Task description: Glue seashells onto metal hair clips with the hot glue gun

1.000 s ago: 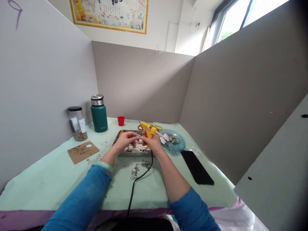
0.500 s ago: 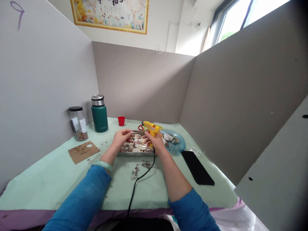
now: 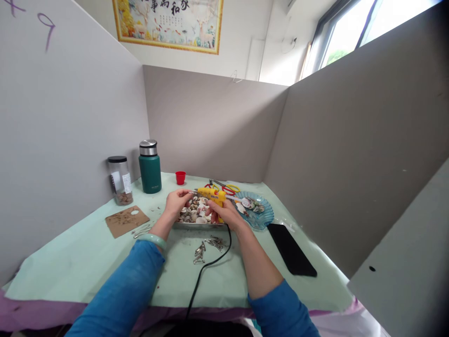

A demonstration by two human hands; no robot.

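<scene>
My right hand point(image 3: 226, 214) is wrapped round the handle of a yellow hot glue gun point(image 3: 212, 194), its nozzle pointing left. The nozzle tip is at the fingertips of my left hand point(image 3: 178, 202), which pinch a small thing too tiny to name. Both hands are above a metal tray point(image 3: 199, 225) filled with seashells point(image 3: 196, 213). A clear glue stick point(image 3: 235, 199) sticks out of the back of the gun. Its black cord point(image 3: 206, 266) runs down over the table's front edge. Metal hair clips point(image 3: 199, 252) lie in small heaps in front of the tray.
Right of the tray stands a blue plate point(image 3: 268, 213) with shell pieces, beside a black phone point(image 3: 292, 250). Scissors point(image 3: 229, 188) and a red cup point(image 3: 180, 178) are behind. To the left are a green flask point(image 3: 150, 173), a jar point(image 3: 121, 180) and brown cardboard point(image 3: 121, 223).
The glue gun has tipped level and moved left, bringing its nozzle to my left fingertips. The whole view has shifted slightly, and the scissors behind show more.
</scene>
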